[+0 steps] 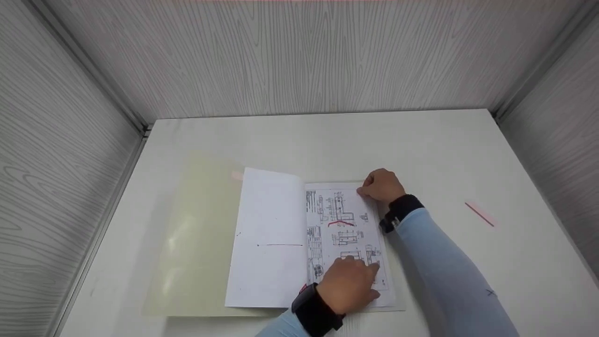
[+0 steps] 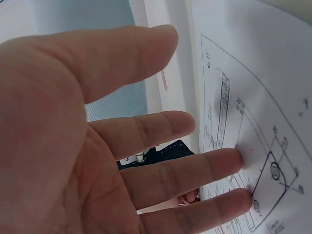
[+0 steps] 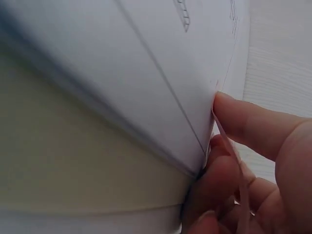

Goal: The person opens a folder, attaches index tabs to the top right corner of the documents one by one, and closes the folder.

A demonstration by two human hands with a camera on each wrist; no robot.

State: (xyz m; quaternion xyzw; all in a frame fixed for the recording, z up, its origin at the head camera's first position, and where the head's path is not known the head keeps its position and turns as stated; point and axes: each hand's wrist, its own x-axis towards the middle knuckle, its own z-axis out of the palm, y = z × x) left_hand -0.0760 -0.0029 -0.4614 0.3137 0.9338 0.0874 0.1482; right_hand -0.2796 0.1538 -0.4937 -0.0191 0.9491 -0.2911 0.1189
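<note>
An open booklet of technical drawings (image 1: pixel 346 206) lies on the table, its blank turned leaf (image 1: pixel 269 210) to the left. My right hand (image 1: pixel 383 186) is at the drawing sheet's upper right corner. In the right wrist view, its thumb (image 3: pixel 239 114) and curled fingers pinch the sheet's edge together with a thin pink paper strip (image 3: pixel 243 204), which hangs down past the palm. Across the lower part of the same sheet is my left hand (image 1: pixel 348 285). Its fingers (image 2: pixel 168 178) are straight and spread, two fingertips right at the printed drawing.
The pale yellow cover (image 1: pixel 192 252) lies opened out to the left, with a pink tab (image 1: pixel 237 176) at the leaf's upper edge. A pink strip with a red edge (image 1: pixel 481 215) lies on the table at the right. Wood-grain panels (image 1: pixel 299 56) enclose the white table (image 1: pixel 421 135).
</note>
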